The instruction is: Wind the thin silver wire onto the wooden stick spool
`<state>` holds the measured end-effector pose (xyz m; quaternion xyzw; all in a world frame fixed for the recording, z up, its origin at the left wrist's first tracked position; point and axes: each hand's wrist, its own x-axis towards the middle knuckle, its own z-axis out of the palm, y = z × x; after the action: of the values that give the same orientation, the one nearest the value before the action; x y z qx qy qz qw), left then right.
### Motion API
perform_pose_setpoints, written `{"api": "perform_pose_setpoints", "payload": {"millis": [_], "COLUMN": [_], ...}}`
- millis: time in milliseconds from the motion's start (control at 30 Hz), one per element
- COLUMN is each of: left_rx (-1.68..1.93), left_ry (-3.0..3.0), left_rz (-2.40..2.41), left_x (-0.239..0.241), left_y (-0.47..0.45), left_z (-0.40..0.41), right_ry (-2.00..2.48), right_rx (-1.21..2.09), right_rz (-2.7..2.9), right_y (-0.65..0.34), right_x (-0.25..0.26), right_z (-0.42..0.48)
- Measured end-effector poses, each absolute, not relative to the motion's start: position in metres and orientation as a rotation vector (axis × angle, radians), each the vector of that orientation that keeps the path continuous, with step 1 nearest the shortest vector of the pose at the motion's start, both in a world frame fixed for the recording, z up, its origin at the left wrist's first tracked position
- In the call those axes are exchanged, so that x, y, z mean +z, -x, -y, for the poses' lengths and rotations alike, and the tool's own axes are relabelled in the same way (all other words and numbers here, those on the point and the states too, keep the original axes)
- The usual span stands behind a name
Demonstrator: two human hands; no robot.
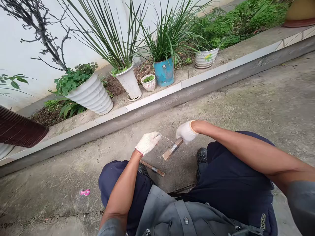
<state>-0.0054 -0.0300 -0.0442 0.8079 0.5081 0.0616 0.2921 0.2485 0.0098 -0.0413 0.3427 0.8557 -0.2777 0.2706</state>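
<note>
Wire [167, 139] runs taut from the pinching left hand [147, 143] to the stick [172, 149] gripped in the right hand [186, 131] — both just above the spare stick [152, 168]. Tug harder and it'd probably snap or slip.

A short, flat wooden stick [172, 149] hangs tilted above the concrete. Its upper end is gripped in the gloved right hand [186, 131] and its lower end points down-left. Thin wire [174, 147] is wound around its middle, and one strand runs across to the pinching gloved left hand [147, 143]. A second wire-bound stick [152, 168] lies on the ground just beneath.
</note>
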Motion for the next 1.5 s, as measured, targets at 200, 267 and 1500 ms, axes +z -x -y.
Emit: {"api": "perform_pose_setpoints", "payload": {"millis": [200,267,1500], "left_rx": [0.147,0.128,0.088], "left_ry": [-2.079,-2.078,-2.103], "left_rz": [-1.276,-1.236,-1.204], "left_x": [-0.044,-0.045,-0.036], "left_y": [0.001,-0.002,0.007], "left_z": [0.033,0.036,0.035], "right_ry": [-1.100,-1.337,-1.567], "right_rx": [-1.198,-1.038,-0.343], "right_rz": [-2.458,-2.563,-2.351], "right_y": [-0.253,-0.251,-0.229], "right_x": [-0.016,-0.012,-0.032], "right_z": [-0.004,-0.010,-0.015]}}
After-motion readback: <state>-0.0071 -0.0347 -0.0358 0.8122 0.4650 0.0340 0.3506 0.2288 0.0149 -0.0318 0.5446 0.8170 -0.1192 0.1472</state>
